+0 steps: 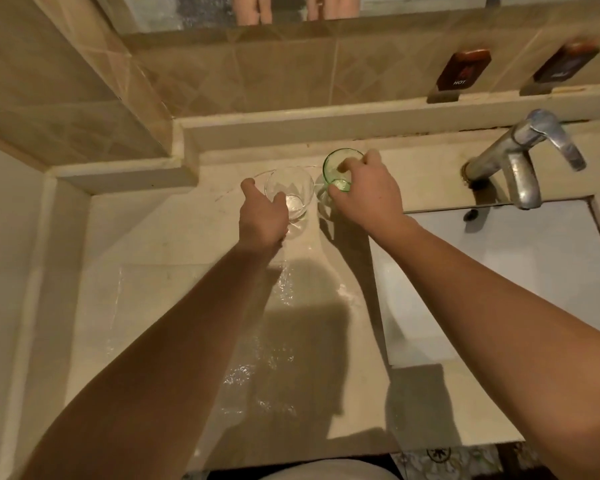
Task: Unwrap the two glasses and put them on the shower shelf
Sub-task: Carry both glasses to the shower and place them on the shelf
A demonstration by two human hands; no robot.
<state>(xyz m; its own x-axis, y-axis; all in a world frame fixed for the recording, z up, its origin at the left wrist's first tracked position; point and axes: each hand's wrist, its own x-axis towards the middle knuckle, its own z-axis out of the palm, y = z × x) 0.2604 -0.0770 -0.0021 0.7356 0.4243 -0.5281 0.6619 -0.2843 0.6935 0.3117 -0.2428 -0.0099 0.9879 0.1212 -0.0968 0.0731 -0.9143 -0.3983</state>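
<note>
A clear glass [291,188] stands upright on the beige tiled shelf [146,258] near the back wall. My left hand [262,216] sits at its near left side, fingers spread and touching its wall. Right beside it is a green-tinted glass [333,164], also upright. My right hand [364,192] grips that glass by the rim, with fingers hooked inside and the thumb on the outside. Clear plastic wrap [257,355] lies flat on the shelf under my left forearm.
A white sink basin [499,271] lies to the right of the shelf, with a metal tap [523,157] at its back. Two dark sachets [463,69] lean on the tiled ledge behind. A raised tile step [125,171] borders the shelf's left.
</note>
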